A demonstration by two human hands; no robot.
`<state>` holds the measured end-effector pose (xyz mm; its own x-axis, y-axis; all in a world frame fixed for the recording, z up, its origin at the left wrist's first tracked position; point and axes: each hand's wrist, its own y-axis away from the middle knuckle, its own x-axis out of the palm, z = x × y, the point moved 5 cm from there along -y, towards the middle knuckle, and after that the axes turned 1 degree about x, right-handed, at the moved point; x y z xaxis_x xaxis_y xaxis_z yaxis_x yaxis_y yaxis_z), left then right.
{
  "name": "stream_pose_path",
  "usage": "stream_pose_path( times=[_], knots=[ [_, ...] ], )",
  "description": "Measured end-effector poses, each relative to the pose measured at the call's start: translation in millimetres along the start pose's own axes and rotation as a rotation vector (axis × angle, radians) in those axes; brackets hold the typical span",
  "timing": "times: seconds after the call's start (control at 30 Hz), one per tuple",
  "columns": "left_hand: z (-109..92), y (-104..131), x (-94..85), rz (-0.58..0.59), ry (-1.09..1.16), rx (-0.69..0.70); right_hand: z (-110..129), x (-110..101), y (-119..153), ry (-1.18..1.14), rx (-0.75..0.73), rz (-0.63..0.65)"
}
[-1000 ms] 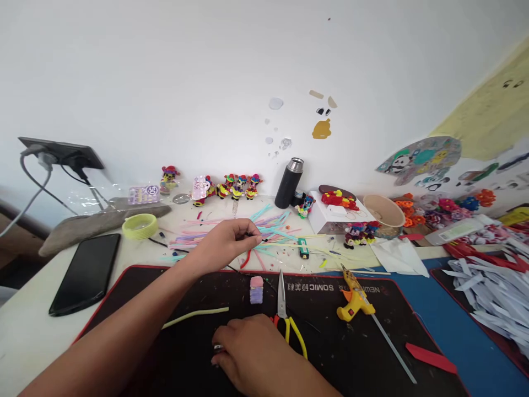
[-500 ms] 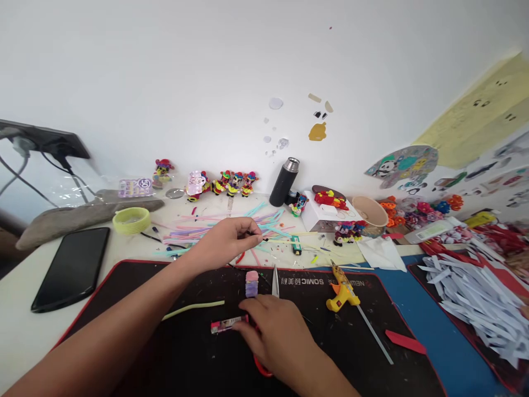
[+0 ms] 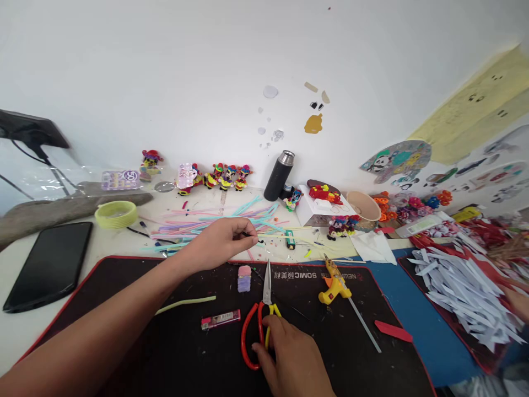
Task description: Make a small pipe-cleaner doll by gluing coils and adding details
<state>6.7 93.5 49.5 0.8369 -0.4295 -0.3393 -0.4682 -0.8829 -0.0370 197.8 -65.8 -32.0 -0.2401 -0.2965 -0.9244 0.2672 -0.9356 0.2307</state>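
Note:
My left hand (image 3: 233,238) is closed in a pinch above the back edge of the mat, with a small black piece (image 3: 261,241) showing at the fingertips. The rest of that piece is hidden. On the black mat (image 3: 185,353) lies a pair of scissors (image 3: 266,286) with red and yellow handles, blades pointing away. My right hand (image 3: 295,353) is at those handles, thumb and forefinger closed on the right one. Left of the scissors are a pink lighter (image 3: 220,319) and a pink-and-purple fuzzy block (image 3: 244,279). A pale yellow fuzzy stick (image 3: 185,302) lies near my left forearm.
A yellow glue gun (image 3: 334,286) rests on the mat's right side. Behind are pastel fuzzy sticks (image 3: 206,221), a black flask (image 3: 279,176) and several small figures. A phone (image 3: 47,264) lies left. At the right edge, another person's hand (image 3: 516,302) is beside white paper strips (image 3: 467,292).
My right hand has drawn back toward me, uncovering the scissors' handles and the lighter. My left hand keeps its pinch. The whole view has shifted slightly.

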Motion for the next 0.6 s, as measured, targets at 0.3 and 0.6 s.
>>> stream_pose_path(
  times=[0.3, 0.6],
  knots=[
    [7, -1, 3.8, 0.02, -0.007, -0.03, -13, -4, 2, -0.151, 0.119, 0.009],
    [4, 6, 34.3, 0.198, 0.099, -0.122, -33, 6, 2, -0.764, 0.254, -0.035]
  ],
)
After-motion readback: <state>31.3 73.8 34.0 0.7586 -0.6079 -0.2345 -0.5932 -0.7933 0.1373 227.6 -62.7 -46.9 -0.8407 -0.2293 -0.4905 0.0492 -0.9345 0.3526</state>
